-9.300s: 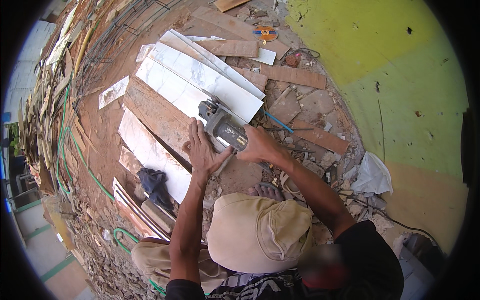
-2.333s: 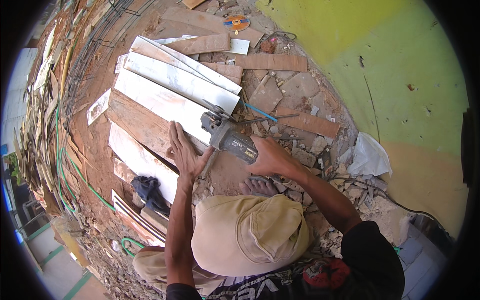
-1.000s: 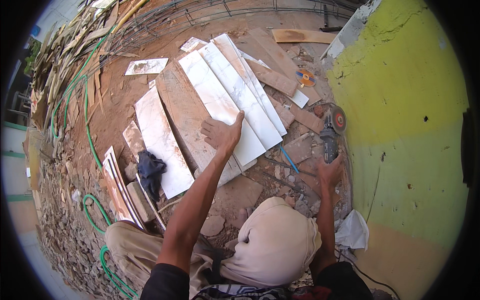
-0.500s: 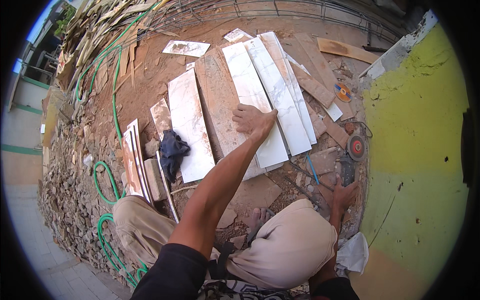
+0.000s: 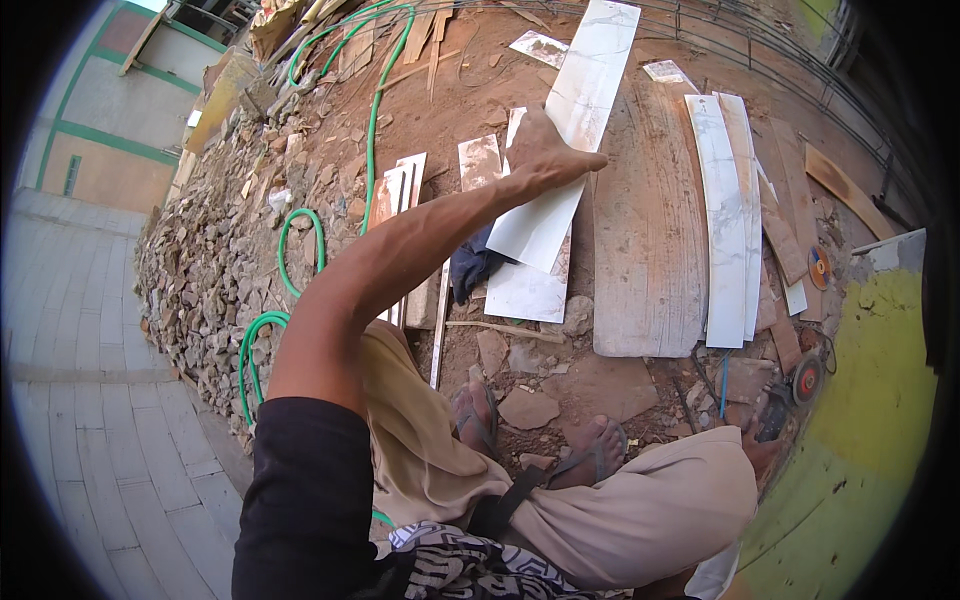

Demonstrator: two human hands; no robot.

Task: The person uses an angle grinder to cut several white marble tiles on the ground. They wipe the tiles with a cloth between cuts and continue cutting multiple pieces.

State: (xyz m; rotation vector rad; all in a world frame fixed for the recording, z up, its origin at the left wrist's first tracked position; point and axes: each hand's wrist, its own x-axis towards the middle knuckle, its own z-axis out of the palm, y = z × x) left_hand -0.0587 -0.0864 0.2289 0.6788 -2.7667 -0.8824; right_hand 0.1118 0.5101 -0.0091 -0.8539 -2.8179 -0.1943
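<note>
**Tile strip lifted, grinder low right**

A wide wooden plank (image 5: pixel 650 230) is laid centre-right. A long white marble tile strip (image 5: pixel 575 130), upper centre, is pinched at its edge by the left hand (image 5: pixel 545 150). The angle grinder (image 5: pixel 795 385) is met by the right hand (image 5: pixel 762 452) at lower right; grip cannot be told.

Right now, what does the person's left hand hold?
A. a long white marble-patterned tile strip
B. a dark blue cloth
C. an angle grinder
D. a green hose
A: the left hand grips the long white tile strip at its edge and lifts it over the wooden board, while the green hose and the dark blue cloth lie untouched on the ground.
</note>
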